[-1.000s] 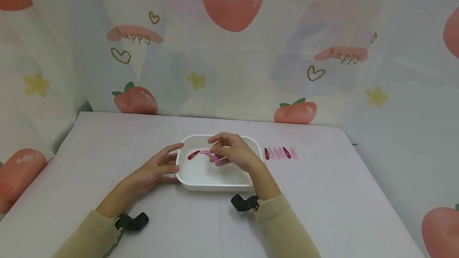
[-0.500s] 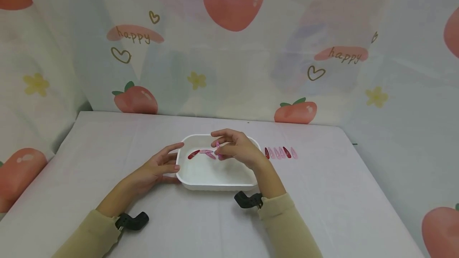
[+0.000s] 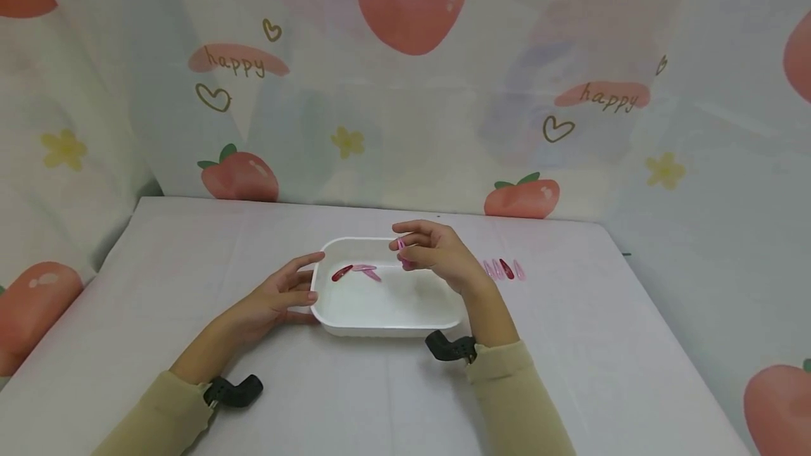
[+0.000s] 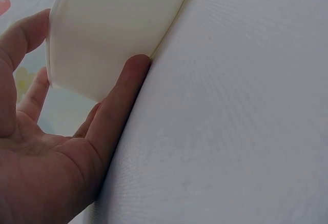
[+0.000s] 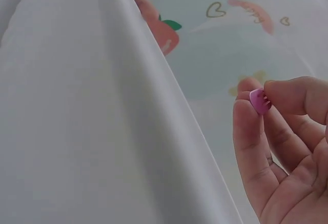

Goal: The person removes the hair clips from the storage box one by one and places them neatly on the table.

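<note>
A white tray (image 3: pixel 386 312) stands mid-table. My left hand (image 3: pixel 279 295) rests against its left side with the fingers spread; in the left wrist view, fingertips (image 4: pixel 137 62) touch the tray's outer wall and rim. My right hand (image 3: pixel 437 252) pinches a pink hair clip (image 3: pixel 402 245) between thumb and fingers, above the tray's far right part. In the right wrist view only the end of this pink clip (image 5: pixel 260 101) shows between the fingertips. Inside the tray lie a dark red hair clip (image 3: pixel 342 273) and two pink ones (image 3: pixel 371 275), towards the back left.
Right of the tray, a row of pink and red hair clips lies on the white-covered table (image 3: pixel 570 343); my right hand and wrist hide its left end. One red clip (image 3: pixel 507 269) shows in that row. A fruit-printed curtain (image 3: pixel 405 125) hangs behind the table.
My right hand has lifted the pink hair clip and moved right and away from the other clips in the tray, now covering part of the row. The left hand has stayed put.
</note>
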`<state>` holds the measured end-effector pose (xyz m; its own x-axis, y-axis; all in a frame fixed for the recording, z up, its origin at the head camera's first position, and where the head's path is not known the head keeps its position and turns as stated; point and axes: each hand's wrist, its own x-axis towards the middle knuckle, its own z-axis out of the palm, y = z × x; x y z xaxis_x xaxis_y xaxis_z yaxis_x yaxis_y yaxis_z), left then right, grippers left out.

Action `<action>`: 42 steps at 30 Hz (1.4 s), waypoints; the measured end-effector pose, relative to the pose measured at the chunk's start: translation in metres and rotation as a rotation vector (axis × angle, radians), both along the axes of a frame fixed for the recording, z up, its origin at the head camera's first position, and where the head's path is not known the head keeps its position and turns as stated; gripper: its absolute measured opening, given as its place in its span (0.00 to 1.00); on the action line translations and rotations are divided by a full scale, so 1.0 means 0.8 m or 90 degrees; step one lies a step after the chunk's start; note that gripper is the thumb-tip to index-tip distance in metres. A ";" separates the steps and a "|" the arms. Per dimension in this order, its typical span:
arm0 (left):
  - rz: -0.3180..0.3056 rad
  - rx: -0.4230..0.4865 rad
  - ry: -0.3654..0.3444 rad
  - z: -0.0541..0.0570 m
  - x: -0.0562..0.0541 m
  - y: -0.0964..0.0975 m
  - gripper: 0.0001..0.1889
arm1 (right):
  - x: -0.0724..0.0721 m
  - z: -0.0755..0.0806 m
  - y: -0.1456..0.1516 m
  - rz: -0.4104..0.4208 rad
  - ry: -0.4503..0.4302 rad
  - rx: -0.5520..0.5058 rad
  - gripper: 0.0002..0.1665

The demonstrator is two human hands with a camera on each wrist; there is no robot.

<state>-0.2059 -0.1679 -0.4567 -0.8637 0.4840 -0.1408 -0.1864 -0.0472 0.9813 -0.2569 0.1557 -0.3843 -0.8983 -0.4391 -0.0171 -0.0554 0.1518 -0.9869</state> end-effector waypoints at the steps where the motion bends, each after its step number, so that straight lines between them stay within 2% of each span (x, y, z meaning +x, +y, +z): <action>1: 0.001 0.000 0.001 0.000 0.000 0.000 0.38 | -0.001 0.000 0.002 -0.005 0.001 0.001 0.22; 7: 0.001 -0.002 0.007 0.001 0.001 -0.001 0.38 | -0.004 0.002 0.009 -0.024 0.008 -0.004 0.20; 15: 0.008 -0.002 0.007 0.000 0.002 -0.003 0.38 | -0.006 0.006 0.011 -0.036 0.002 -0.037 0.20; 23: 0.005 -0.014 0.006 -0.003 -0.001 -0.001 0.37 | -0.006 0.005 0.015 -0.043 -0.006 -0.039 0.22; 31: -0.002 -0.004 0.005 -0.002 -0.001 -0.003 0.38 | 0.003 0.009 0.028 -0.036 0.009 0.015 0.21; 42: 0.000 -0.013 0.006 -0.003 -0.002 0.000 0.38 | 0.014 -0.001 0.058 -0.042 -0.006 0.029 0.23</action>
